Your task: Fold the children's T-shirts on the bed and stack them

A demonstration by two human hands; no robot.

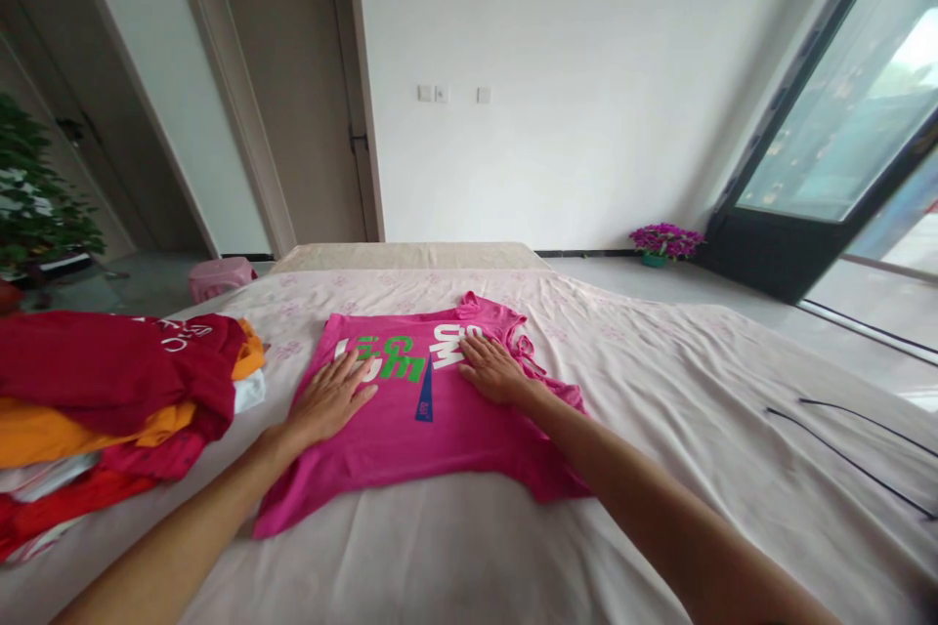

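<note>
A pink T-shirt with white, green and blue print lies spread sideways across a pale flowered sheet. Its neck side is toward the right, where the fabric is bunched. My left hand rests flat on the shirt near its left end, fingers stretched out over part of the lettering. On the print nearer the neck side, my right hand also lies flat with fingers extended. Neither hand grips the cloth. Parts of the letters are hidden under the fingers.
To the left sits a pile of folded red, orange and white clothes. Two thin dark cords lie on the sheet at the right. Beyond are a pink stool, a purple flower pot, a leafy plant and a glass door.
</note>
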